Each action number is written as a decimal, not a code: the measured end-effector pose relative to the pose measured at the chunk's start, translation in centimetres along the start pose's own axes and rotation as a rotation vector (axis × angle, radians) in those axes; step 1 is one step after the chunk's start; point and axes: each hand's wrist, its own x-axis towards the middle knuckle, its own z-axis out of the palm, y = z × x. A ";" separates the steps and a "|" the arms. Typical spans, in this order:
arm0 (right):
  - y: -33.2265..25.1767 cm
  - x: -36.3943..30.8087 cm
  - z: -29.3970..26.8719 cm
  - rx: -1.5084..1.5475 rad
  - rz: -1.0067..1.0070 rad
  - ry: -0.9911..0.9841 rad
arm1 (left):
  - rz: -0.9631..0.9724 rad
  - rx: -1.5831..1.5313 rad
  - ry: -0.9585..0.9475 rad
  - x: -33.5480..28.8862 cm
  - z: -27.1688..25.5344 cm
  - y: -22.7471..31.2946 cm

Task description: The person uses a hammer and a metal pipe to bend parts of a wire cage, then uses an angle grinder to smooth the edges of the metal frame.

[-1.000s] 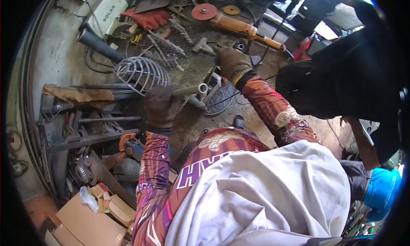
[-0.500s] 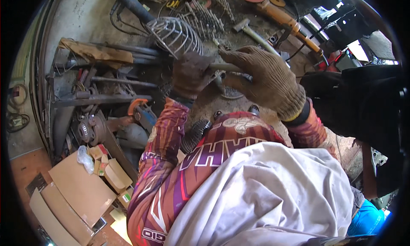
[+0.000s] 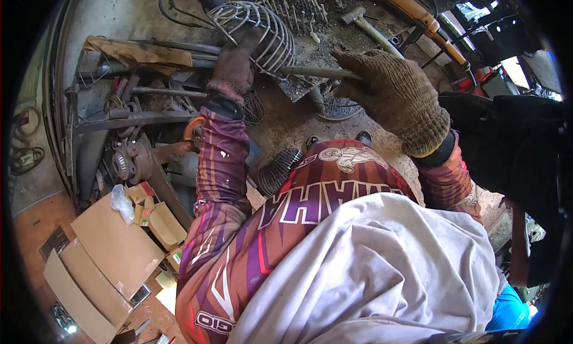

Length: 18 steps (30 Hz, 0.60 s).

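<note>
The left hand (image 3: 234, 66), in a dark worn glove, is clamped on the near side of a domed wire cage (image 3: 258, 31) that rests on the grimy workbench (image 3: 286, 120). The fingers wrap over the cage's ribs, so the cage sits directly under and beyond that hand. Whether anything lies inside the cage cannot be told; only the bench shows through its bars.

The right hand (image 3: 391, 93), in a tan knitted glove, is well to the right of the cage and closed around a grey metal rod (image 3: 316, 73). The rod runs leftward from that fist to the cage's lower right edge, where it appears to meet the wire. The two hands are apart, joined only through rod and cage.

Beyond the cage, toward the far edge of the bench, lies a hammer (image 3: 365, 23), and further right of it an angle grinder with an orange body (image 3: 418, 16). Left of the cage, long dark steel bars (image 3: 149, 93) lie across a rack, with a rusty hub (image 3: 132, 162) below them.

Down and left of the cage, on the floor, flattened cardboard boxes (image 3: 113, 248) lie open. A crumpled white bag (image 3: 122, 202) and small cartons rest at their upper edge, and nothing else shows in them
</note>
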 end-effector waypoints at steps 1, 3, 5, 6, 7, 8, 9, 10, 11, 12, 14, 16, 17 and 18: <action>0.3 -0.3 0.1 0.008 -0.010 0.007 | -0.022 0.114 0.002 0.6 -0.3 -0.7; 1.7 -0.5 -0.1 0.081 -0.049 0.027 | -0.027 0.648 -0.001 1.2 -1.5 -0.1; 3.3 -1.7 -0.3 0.297 0.008 0.102 | -0.041 0.408 0.057 1.2 -1.1 -0.2; 4.1 -2.7 -0.4 0.478 0.080 0.168 | -0.047 0.290 0.091 0.9 -1.0 0.1; 4.9 -3.7 -0.6 0.659 0.151 0.233 | -0.054 0.171 0.125 0.6 -0.8 0.4; 5.0 -4.6 -2.1 0.688 0.321 0.197 | -0.058 0.051 0.165 0.3 -0.9 0.8; 5.4 -5.5 -2.9 0.720 0.398 0.213 | -0.041 -0.128 0.095 0.0 -0.9 1.4; 6.0 -6.4 -3.4 0.752 0.475 0.226 | -0.024 -0.306 0.025 -0.3 -1.0 2.1; 7.0 -7.4 -3.8 0.784 0.545 0.238 | 0.001 -0.484 -0.044 -0.8 -1.0 2.7; 8.1 -8.5 -3.8 0.702 0.476 0.247 | 0.030 -0.550 -0.066 -1.4 -0.9 3.5; 9.8 -10.4 -3.0 0.569 0.378 0.266 | 0.047 -0.575 -0.162 -1.8 -1.3 4.1; 10.3 -11.0 -1.9 0.507 0.336 0.287 | 0.057 -0.544 -0.170 -1.5 -2.2 4.0; 10.3 -11.0 -1.9 0.565 0.372 0.285 | 0.061 -0.571 -0.206 -1.6 -2.3 3.9; 10.2 -11.1 -1.8 0.623 0.408 0.284 | 0.065 -0.598 -0.243 -1.8 -2.3 3.9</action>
